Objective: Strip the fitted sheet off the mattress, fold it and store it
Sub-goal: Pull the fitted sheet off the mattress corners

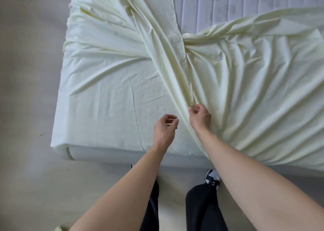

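- The mattress (228,5) lies bare at its far right.
- The fitted sheet (108,83) covers the rest, bunched in a ridge running toward the near edge.
- The right hand (199,117) pinches that ridge.
- The left hand (165,127), just left of it, has curled fingers holding nothing.

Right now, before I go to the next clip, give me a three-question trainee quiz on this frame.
1. True or false: the sheet is fully off the mattress.
2. Which hand grips a fold of the sheet? A) the left hand B) the right hand C) neither
3. Fill in: bare quilted mattress shows at the frame's top ____.

Key
1. False: it still covers the near left corner and lies bunched across the top.
2. B. The right hand pinches the twisted fold; the left hand is curled just above the sheet, holding nothing visible.
3. right.
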